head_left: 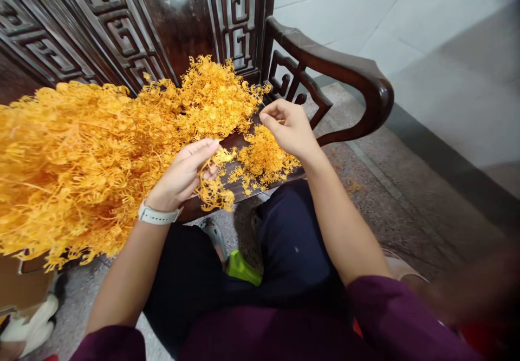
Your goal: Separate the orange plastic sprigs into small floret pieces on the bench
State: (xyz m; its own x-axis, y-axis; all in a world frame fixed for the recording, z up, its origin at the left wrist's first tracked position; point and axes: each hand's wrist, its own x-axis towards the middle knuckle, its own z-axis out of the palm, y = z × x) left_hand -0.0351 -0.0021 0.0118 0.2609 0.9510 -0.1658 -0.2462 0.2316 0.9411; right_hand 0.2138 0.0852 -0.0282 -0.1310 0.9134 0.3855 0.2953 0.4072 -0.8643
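My left hand (184,170) is closed around a curly yellow-orange plastic flower sprig (217,192), whose tufts hang below the fingers. To its right, my right hand (290,128) has thumb and forefinger pinched together above a small heap of loose yellow tufts (266,155). Whatever sits between those fingertips is too small to make out. Behind both hands, a big mass of the same yellow sprigs (101,155) covers the left of the dark wooden bench (239,143), and a rounded bunch of them (215,96) lies against its back.
A curved wooden armrest (345,60) bounds the bench on the right. Yellow scraps (355,186) lie on the floor beyond it. A bright green object (244,268) shows between my knees. At lower left are a cardboard box (24,282) and a white shoe (38,323). Another person's blurred arm enters at lower right.
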